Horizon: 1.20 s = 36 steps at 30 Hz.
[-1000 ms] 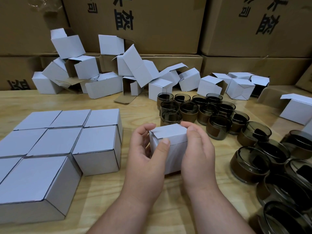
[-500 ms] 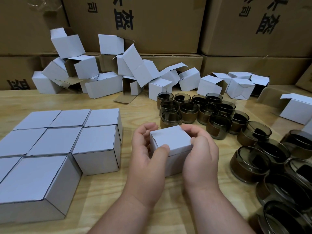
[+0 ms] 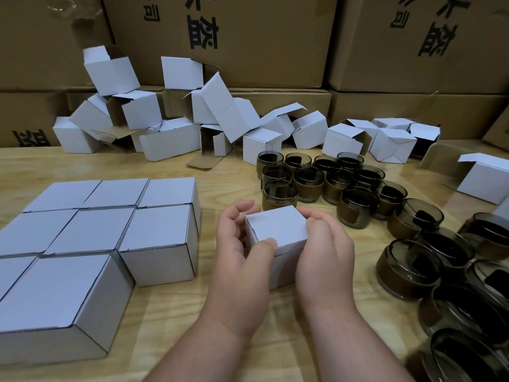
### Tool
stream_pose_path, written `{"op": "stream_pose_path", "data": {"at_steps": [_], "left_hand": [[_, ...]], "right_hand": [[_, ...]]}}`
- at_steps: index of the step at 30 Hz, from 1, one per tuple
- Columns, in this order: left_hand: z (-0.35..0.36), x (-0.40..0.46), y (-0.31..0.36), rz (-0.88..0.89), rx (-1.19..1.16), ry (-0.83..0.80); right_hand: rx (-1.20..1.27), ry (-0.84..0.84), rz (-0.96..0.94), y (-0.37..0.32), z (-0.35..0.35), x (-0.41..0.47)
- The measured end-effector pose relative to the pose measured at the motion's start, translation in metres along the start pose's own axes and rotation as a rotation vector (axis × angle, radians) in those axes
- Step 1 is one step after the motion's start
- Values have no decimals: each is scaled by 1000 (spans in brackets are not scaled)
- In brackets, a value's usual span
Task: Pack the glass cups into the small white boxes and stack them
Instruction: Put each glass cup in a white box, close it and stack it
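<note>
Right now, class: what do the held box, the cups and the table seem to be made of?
Held box: probably white-faced corrugated cardboard, matte; open boxes behind show brown insides.
Glass cups: dark smoky glass, glossy and see-through, each wrapped in a brown band of unclear material.
Table: light wood with visible grain and slight sheen; solid or veneer cannot be told.

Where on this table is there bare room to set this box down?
Bare wood lies between the closed boxes, the empty box pile and the glass cups; also the near edge by the wrists. The right side is crowded with cups.
</note>
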<state>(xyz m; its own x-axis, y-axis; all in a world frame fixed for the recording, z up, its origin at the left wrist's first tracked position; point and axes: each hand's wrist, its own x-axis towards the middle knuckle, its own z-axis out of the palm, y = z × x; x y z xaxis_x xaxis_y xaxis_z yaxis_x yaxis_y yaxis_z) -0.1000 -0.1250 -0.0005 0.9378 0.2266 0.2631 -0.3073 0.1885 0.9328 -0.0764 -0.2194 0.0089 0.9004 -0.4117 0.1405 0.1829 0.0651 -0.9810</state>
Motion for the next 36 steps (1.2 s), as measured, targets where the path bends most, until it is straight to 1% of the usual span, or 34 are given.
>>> {"op": "stream_pose_path", "data": {"at_steps": [16,31,36], "left_hand": [[0,1,-2,-14,2,2],[1,-1,0,-34,64,-6],[0,0,-1,-41,67,-16]], "right_hand": [[6,-16,6,-2,-1,-1],[-24,-24,9,-3,-1,-1],[-42,-64,-10,-4,-1,-6]]}}
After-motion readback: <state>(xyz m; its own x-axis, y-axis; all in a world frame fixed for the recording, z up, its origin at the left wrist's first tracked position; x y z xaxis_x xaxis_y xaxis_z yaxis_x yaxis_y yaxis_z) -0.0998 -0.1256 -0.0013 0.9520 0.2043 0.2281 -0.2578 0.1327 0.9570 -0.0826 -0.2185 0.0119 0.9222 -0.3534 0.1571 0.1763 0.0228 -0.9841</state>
